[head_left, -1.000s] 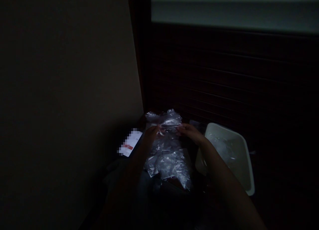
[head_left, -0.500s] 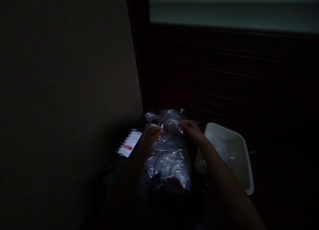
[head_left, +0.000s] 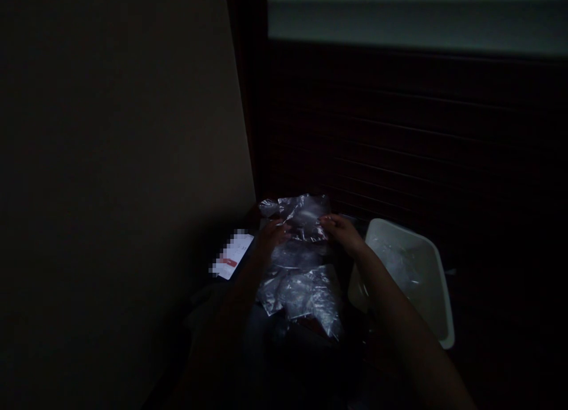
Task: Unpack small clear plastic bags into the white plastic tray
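Observation:
In the dim light, a clear plastic bag [head_left: 306,212] is spread between my two hands. My right hand [head_left: 342,231] pinches its right edge between thumb and fingers. At its left edge is my left hand [head_left: 271,237], its fingers closed on the film, though darkness and some blur hide their exact grip. Nearer to me, below the hands, lies a pile of clear plastic bags [head_left: 295,294], crumpled and overlapping. Another crumpled piece of clear plastic [head_left: 267,206] lies just beyond my left hand.
A white plastic tub [head_left: 437,280] stands on the right, tilted in view, with clear plastic film [head_left: 397,262] inside. A phone with a lit screen [head_left: 235,255] lies on the left. A pale wall [head_left: 133,132] rises at left, and dark slatted panelling [head_left: 399,132] is behind.
The plastic bag between my hands has turned and flattened, its left side now reaching further left. My left hand has shifted slightly left and up; my right hand has barely moved.

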The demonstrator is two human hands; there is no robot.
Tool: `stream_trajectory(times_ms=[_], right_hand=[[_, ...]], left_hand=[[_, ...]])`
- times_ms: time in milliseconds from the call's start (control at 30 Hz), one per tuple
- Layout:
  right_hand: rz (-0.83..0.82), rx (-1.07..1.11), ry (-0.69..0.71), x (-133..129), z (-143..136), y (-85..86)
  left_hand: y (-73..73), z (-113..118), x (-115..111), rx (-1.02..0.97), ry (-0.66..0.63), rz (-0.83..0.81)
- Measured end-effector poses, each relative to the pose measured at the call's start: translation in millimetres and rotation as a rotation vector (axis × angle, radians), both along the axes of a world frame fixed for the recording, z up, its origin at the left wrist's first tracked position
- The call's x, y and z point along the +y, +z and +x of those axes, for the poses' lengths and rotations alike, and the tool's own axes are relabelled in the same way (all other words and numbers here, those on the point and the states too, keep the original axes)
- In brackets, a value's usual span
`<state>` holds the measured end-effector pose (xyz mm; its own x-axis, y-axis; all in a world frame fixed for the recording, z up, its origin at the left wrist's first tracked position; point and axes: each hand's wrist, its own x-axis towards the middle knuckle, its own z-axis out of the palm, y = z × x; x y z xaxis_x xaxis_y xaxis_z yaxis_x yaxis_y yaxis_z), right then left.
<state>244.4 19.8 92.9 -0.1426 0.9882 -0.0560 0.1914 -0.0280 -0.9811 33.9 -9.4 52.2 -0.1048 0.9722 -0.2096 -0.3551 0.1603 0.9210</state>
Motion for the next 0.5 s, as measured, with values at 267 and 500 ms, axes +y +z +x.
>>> stream_trajectory(times_ms=[267, 500], right_hand=[[-0.066, 0.061, 0.003, -3.8, -4.1, 5.3], [-0.002, -0.006, -0.023, -3.4, -2.2, 5.3]], left_hand=[[-2.4, -0.3, 1.4, 0.163, 0.020, 0.060], [-5.4, -0.8, 4.9, 0.138, 0.060, 0.064]])
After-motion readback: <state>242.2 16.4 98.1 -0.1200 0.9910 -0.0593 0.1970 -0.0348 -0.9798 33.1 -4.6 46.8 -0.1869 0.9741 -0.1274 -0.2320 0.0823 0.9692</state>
